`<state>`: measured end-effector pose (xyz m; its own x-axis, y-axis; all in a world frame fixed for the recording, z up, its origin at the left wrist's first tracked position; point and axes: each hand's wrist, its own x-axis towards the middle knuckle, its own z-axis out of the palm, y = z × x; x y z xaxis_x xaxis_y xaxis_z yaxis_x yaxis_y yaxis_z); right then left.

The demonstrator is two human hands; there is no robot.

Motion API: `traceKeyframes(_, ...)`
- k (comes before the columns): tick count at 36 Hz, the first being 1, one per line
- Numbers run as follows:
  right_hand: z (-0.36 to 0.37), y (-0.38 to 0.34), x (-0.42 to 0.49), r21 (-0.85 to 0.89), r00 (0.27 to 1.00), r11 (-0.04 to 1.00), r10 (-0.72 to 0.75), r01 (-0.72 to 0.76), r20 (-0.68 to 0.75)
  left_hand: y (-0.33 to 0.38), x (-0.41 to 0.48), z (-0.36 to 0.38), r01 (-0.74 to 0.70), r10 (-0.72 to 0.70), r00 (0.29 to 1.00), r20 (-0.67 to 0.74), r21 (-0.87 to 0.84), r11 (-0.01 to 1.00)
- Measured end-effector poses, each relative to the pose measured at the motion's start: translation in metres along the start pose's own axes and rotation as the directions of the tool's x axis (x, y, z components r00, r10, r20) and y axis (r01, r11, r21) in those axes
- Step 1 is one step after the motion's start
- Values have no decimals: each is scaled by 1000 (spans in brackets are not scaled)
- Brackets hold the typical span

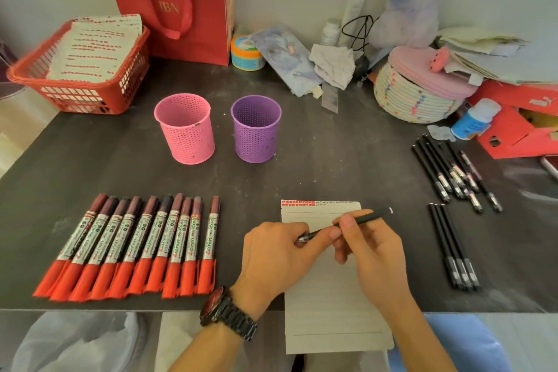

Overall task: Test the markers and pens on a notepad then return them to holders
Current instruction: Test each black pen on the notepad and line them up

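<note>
A lined notepad (329, 305) lies at the table's front edge, with red and dark marks along its top. Above it both hands hold one black pen (367, 216). My right hand (371, 254) grips the barrel. My left hand (276, 254) pinches the pen's tip end, where a cap or the tip sits. A row of several red-capped markers (136, 244) lies to the left. Several black pens (453, 172) lie at the right, with three more (453, 248) nearer the front. A pink holder (185, 128) and a purple holder (256, 128) stand empty behind.
A red basket (81, 69) of papers and a red bag (178, 3) stand at the back left. Clutter fills the back right: a woven basket (413, 100), red shoebox (519, 127), small bottle (474, 121), jar (246, 53).
</note>
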<state>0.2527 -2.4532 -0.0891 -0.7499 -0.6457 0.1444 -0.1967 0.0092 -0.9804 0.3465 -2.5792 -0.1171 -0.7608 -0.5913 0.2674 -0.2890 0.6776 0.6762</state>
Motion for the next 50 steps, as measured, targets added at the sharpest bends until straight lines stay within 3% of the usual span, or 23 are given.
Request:
traceKeyframes(5, -3, 0, 10, 111, 995, 994, 18, -7, -97, -2, 1, 2, -37, 40, 996, -77, 36, 999)
traceKeyframes(8, -14, -2, 29, 272, 974, 960, 121, -65, -194, -3, 3, 6, -22, 24, 999, -48, 41, 999)
traceKeyframes(11, -25, -2, 51, 312, 966, 944, 175, -110, -190, -6, 4, 12, -7, 5, 1000, 25, 69, 998)
traceKeyframes(18, -29, 16, 67, 200, 969, 970, 175, -139, -176, -9, 4, 11, -43, 29, 994, 104, 137, 990)
traceKeyframes(25, -22, 22, 63, -29, 982, 996, 78, -85, -170, -7, 6, 7, -62, 47, 989, 140, 107, 992)
traceKeyframes(39, -10, 34, 49, -174, 960, 981, 32, -84, -280, -7, 5, 7, -110, 85, 983, 164, 149, 983)
traceKeyframes(44, -11, 39, 53, -215, 956, 964, 91, -155, -279, -7, 5, 8, -111, 87, 983, 161, 149, 983)
traceKeyframes(50, -11, 43, 52, -255, 964, 958, 63, -131, -259, -8, 5, 10, -106, 83, 984, 155, 144, 984)
